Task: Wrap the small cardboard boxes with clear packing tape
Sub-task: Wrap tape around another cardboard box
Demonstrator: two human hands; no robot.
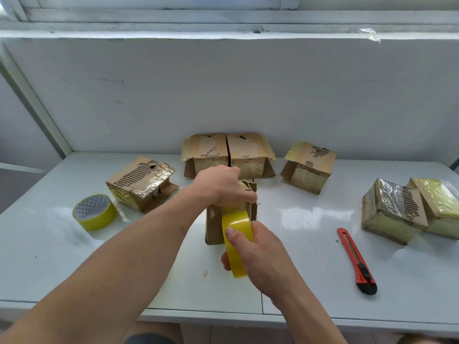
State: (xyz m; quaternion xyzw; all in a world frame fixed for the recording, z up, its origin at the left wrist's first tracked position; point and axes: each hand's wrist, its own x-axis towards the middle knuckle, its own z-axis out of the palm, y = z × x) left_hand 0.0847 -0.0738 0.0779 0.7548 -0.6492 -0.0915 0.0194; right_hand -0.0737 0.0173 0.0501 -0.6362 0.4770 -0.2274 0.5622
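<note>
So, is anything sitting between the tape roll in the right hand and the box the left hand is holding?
Nothing visible. The right hand holds the tape roll right against the near face of the box, which the left hand grips from the top. The spare roll and cutter lie off to the sides.

**Boxes and tape on the white table**

One small cardboard box [213, 227] stood upright at the middle, with a yellowish tape roll [236, 242] on edge against its near face. Six more boxes lay beyond: one far left [141, 183], a touching pair [228, 153] at the back, one right of them [309, 167], two glossy, wrapped ones far right [395, 211]. A second tape roll [95, 212] lay flat at left.
</note>
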